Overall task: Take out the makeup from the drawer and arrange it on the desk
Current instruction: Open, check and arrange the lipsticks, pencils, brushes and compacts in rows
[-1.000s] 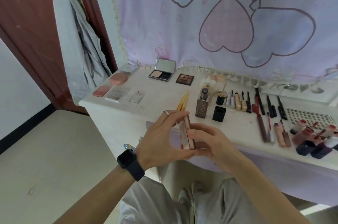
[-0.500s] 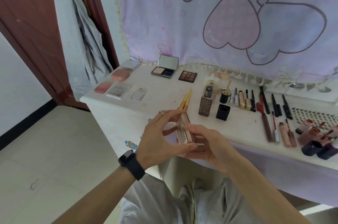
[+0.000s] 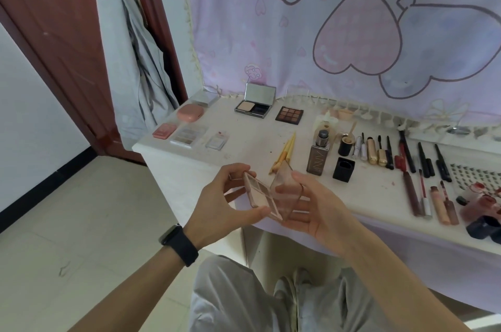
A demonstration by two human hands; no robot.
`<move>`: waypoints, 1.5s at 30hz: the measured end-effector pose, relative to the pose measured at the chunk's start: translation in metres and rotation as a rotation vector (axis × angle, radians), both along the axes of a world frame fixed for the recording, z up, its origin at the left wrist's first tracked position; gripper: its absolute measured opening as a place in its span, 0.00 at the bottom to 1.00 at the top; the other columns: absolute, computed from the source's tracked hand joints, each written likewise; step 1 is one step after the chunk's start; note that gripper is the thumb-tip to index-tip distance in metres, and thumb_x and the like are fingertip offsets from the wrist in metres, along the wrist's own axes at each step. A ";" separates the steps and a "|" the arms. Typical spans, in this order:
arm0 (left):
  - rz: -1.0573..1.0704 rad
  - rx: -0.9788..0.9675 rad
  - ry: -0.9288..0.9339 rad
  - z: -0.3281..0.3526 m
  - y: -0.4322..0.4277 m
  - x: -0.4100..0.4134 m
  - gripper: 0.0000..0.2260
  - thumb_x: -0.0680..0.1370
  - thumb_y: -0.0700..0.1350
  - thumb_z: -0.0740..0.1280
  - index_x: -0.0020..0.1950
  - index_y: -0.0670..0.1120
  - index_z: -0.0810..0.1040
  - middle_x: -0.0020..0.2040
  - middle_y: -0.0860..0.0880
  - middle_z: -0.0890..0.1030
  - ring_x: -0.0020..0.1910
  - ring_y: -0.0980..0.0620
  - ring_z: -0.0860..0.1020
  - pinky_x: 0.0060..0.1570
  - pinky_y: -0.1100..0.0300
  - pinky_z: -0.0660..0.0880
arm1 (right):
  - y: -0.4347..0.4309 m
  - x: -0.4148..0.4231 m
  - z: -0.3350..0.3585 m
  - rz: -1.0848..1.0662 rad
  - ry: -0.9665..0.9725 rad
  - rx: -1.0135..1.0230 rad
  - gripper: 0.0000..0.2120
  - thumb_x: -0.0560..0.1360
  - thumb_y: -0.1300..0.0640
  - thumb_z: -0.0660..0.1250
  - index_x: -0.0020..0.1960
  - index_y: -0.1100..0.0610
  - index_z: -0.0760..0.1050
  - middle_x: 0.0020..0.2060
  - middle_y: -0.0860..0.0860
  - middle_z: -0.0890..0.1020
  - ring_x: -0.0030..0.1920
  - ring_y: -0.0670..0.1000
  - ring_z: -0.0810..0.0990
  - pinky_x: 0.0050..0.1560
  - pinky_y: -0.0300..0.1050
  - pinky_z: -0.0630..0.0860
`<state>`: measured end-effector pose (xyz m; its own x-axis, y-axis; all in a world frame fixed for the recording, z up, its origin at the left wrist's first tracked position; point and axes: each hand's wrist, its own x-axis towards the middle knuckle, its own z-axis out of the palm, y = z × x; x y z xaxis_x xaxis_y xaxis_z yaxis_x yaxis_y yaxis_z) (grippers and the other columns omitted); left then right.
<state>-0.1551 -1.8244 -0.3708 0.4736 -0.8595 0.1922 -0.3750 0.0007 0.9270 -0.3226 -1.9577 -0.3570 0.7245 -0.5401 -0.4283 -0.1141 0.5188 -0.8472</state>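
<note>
The little palette (image 3: 264,194) has a see-through pinkish lid and pale pink and tan squares inside. On the white desk (image 3: 252,147), near the left edge, sit a round pink case (image 3: 190,112) and a pink flat box (image 3: 164,130), and by the back edge a dark palette (image 3: 289,115) with brown squares. The curtain (image 3: 339,28) is light purple with pink and blue hearts, maybe balloons, and the door (image 3: 54,33) is dark red-brown.

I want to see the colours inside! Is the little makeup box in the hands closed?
No, the small eyeshadow palette is open: its clear lid is swung up, showing the pale pans.
</note>
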 end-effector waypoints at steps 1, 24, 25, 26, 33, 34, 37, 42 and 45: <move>-0.010 0.023 -0.033 0.001 0.003 0.004 0.36 0.61 0.54 0.80 0.66 0.54 0.71 0.58 0.59 0.81 0.60 0.57 0.79 0.60 0.65 0.75 | 0.002 0.002 0.000 0.003 0.003 -0.006 0.26 0.73 0.42 0.67 0.59 0.63 0.80 0.50 0.60 0.86 0.48 0.60 0.85 0.58 0.55 0.80; -0.084 0.448 -0.663 0.008 -0.013 0.013 0.41 0.66 0.62 0.74 0.75 0.60 0.61 0.58 0.58 0.67 0.52 0.58 0.73 0.53 0.62 0.77 | 0.009 0.020 0.004 -0.023 -0.028 -0.151 0.20 0.75 0.44 0.68 0.58 0.57 0.81 0.52 0.56 0.86 0.56 0.58 0.84 0.66 0.56 0.76; -0.079 0.449 -0.664 0.008 -0.013 0.012 0.40 0.66 0.63 0.74 0.75 0.60 0.61 0.58 0.58 0.67 0.52 0.57 0.73 0.54 0.62 0.77 | 0.009 0.020 0.004 -0.010 -0.038 -0.155 0.22 0.73 0.43 0.69 0.60 0.58 0.81 0.53 0.56 0.86 0.56 0.58 0.84 0.66 0.56 0.76; -0.075 0.451 -0.665 0.009 -0.013 0.012 0.40 0.67 0.63 0.74 0.75 0.60 0.61 0.59 0.57 0.68 0.52 0.57 0.73 0.54 0.61 0.77 | 0.008 0.021 0.003 0.003 -0.046 -0.162 0.24 0.73 0.42 0.68 0.61 0.58 0.81 0.53 0.56 0.86 0.57 0.57 0.84 0.67 0.56 0.76; 0.026 0.442 -0.584 0.018 -0.018 0.018 0.40 0.67 0.61 0.76 0.75 0.57 0.64 0.59 0.56 0.70 0.55 0.55 0.74 0.54 0.63 0.73 | 0.006 0.017 0.002 0.001 -0.088 -0.260 0.21 0.83 0.42 0.56 0.59 0.53 0.82 0.52 0.50 0.87 0.57 0.51 0.84 0.65 0.49 0.75; 0.058 0.441 -0.553 0.021 -0.021 0.022 0.40 0.66 0.61 0.76 0.75 0.56 0.64 0.58 0.55 0.71 0.55 0.54 0.74 0.55 0.62 0.73 | 0.005 0.014 -0.002 -0.040 -0.052 -0.342 0.18 0.82 0.42 0.58 0.57 0.51 0.82 0.50 0.48 0.87 0.55 0.49 0.84 0.64 0.49 0.76; 0.162 0.468 -0.489 0.032 -0.035 0.037 0.39 0.67 0.61 0.77 0.73 0.55 0.66 0.58 0.53 0.70 0.54 0.54 0.72 0.55 0.61 0.70 | 0.000 -0.002 -0.023 -0.078 0.191 -0.904 0.09 0.81 0.45 0.62 0.53 0.46 0.80 0.47 0.40 0.84 0.52 0.43 0.81 0.56 0.38 0.74; 0.264 0.614 -0.487 0.041 -0.090 0.063 0.35 0.67 0.63 0.75 0.68 0.49 0.71 0.61 0.47 0.71 0.50 0.49 0.73 0.51 0.59 0.72 | -0.020 -0.024 -0.064 -0.220 0.422 -1.750 0.11 0.76 0.50 0.64 0.50 0.54 0.82 0.45 0.48 0.83 0.45 0.49 0.78 0.46 0.39 0.74; 0.270 0.736 -0.510 0.038 -0.125 0.066 0.30 0.67 0.64 0.74 0.61 0.48 0.73 0.61 0.43 0.71 0.51 0.44 0.76 0.52 0.54 0.76 | -0.031 -0.031 -0.077 -0.211 0.419 -1.876 0.14 0.75 0.49 0.61 0.48 0.55 0.81 0.43 0.50 0.82 0.44 0.50 0.77 0.43 0.41 0.76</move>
<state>-0.0893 -1.9493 -0.3326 0.6832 -0.7208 -0.1172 -0.6385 -0.6675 0.3832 -0.3531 -1.9887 -0.4340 0.6174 -0.4975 0.6093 -0.4930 -0.8483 -0.1931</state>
